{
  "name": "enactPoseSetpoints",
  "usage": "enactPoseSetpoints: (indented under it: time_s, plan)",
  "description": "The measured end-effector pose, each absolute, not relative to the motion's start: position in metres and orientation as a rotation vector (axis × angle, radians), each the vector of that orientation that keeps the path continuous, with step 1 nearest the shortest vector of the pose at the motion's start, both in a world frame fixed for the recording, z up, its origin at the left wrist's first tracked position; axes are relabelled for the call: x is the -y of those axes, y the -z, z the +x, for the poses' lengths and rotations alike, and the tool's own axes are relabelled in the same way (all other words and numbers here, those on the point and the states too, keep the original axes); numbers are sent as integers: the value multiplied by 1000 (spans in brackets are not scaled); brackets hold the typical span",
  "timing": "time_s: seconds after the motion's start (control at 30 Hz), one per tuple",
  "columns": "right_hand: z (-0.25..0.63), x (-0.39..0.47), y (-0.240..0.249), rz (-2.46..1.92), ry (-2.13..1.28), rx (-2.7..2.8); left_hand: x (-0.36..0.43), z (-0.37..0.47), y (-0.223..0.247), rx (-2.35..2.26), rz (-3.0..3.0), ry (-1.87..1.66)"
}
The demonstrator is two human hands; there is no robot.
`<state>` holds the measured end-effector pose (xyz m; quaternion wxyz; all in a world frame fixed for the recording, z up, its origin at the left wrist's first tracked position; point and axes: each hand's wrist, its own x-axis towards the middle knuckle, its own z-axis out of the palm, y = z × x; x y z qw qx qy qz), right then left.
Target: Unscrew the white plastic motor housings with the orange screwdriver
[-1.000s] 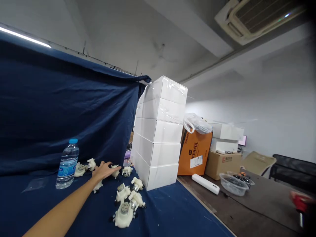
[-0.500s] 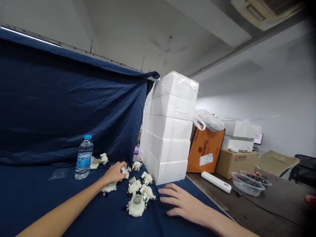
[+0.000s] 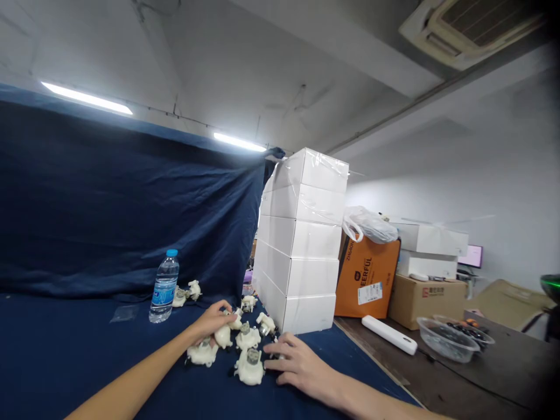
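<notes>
Both hands have closed in on the white plastic parts (image 3: pixel 242 344) on the blue surface (image 3: pixel 65 350): left hand (image 3: pixel 214 321) curls around one part, right hand (image 3: pixel 297 367) lies flat, fingers spread, touching the cluster's near edge.

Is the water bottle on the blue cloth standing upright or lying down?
Upright. The water bottle stands on its base on the blue cloth, its blue cap on top, apart from both hands.

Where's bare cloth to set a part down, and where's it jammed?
Free: blue cloth left of the water bottle, and near right of the right hand. Crowded: white parts between left hand, right hand and the box stack.
</notes>
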<state>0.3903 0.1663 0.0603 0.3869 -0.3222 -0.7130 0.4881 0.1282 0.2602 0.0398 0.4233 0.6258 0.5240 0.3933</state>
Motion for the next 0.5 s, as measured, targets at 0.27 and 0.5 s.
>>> enactPoseSetpoints:
  time_s: [0.27,0.5]
  plan:
    - [483,-151,-107,-824,-930,1668,-170,149,-37,-1045,1301,-782]
    - [442,-47,-112,-834,-1069,1562,-194,116,-62,-1247,1562,-636]
